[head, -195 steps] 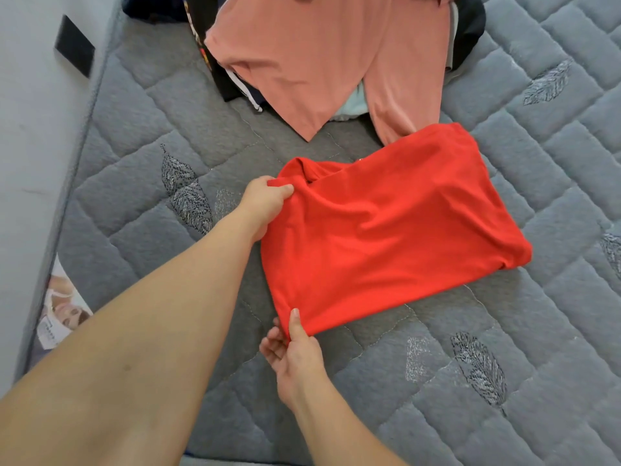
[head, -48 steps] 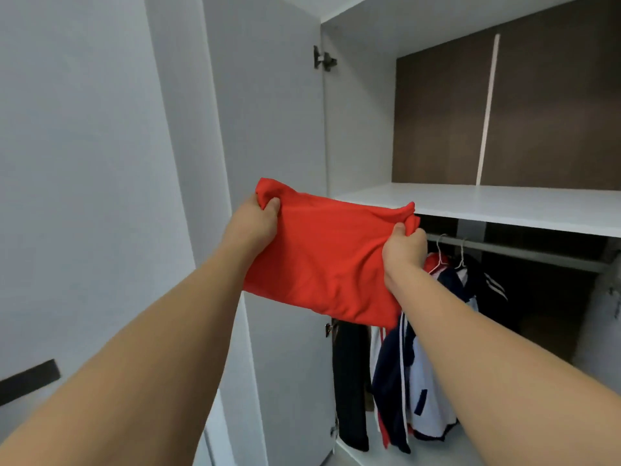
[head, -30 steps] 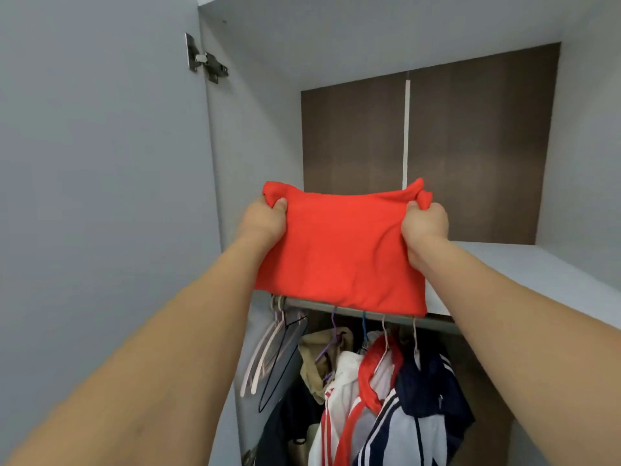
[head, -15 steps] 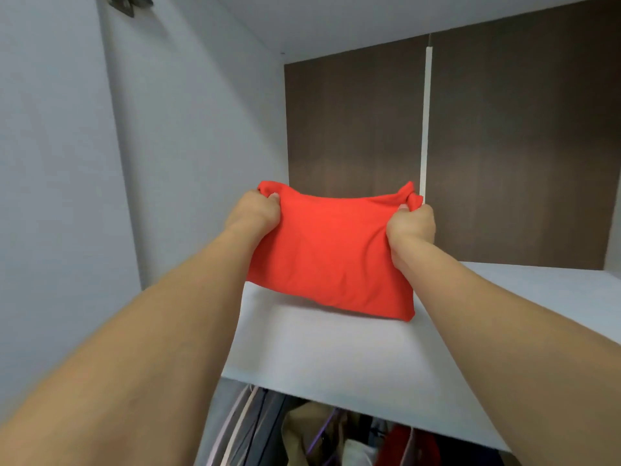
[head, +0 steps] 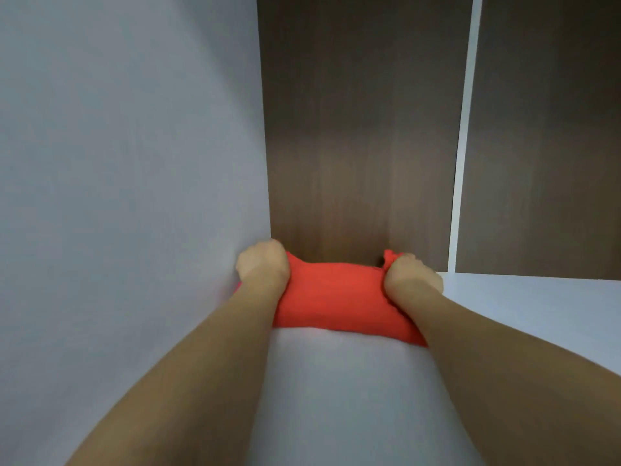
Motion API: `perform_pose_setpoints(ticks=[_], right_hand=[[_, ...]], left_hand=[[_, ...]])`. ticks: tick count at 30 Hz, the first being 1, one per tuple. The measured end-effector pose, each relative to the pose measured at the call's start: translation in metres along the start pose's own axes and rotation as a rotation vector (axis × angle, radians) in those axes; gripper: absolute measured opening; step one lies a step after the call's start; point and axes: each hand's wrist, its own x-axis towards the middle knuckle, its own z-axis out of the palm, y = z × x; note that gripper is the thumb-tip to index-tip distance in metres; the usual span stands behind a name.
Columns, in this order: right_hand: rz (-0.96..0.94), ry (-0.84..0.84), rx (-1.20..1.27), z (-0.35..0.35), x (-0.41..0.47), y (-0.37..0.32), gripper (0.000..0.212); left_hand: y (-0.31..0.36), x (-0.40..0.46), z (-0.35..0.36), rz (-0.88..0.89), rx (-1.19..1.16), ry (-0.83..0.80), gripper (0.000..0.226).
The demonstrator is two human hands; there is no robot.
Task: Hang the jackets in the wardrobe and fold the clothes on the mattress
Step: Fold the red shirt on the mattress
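Note:
A folded red garment [head: 332,297] lies on the white upper wardrobe shelf [head: 336,391], pushed into the back left corner. My left hand [head: 263,265] grips its left end against the grey side wall. My right hand [head: 411,279] is closed on its right end, where a bit of red cloth bunches above the knuckles. Both forearms reach forward over the shelf. The jackets and the mattress are out of view.
The grey wardrobe side panel [head: 134,196] stands close on the left. A dark brown back panel [head: 363,146] with a white vertical strip [head: 463,146] closes the rear. The shelf runs on to the right [head: 537,314].
Both hands have carried the red garment from above the shelf's front down onto it and deep into the back left corner. The view has moved in closer; the hanging jackets below have dropped from sight.

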Motion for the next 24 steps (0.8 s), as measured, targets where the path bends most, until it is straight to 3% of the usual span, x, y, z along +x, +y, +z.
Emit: perform_pose_setpoints(ticks=[4, 9, 14, 24], right_hand=[[0.038, 0.085, -0.214, 0.018, 0.024, 0.002, 0.038], [0.087, 0.149, -0.242, 0.026, 0.039, 0.007, 0.042], [0.153, 0.065, -0.337, 0.025, 0.043, 0.011, 0.055], [0.171, -0.012, -0.322, 0.023, 0.047, 0.010, 0.056]], left_hand=[[0.014, 0.021, 0.027, 0.039, 0.005, 0.038, 0.038], [0.023, 0.030, 0.038, 0.308, 0.138, 0.331, 0.032], [0.015, 0.042, 0.043, 0.258, 0.004, 0.096, 0.039], [0.015, 0.060, 0.049, 0.252, -0.091, 0.027, 0.029]])
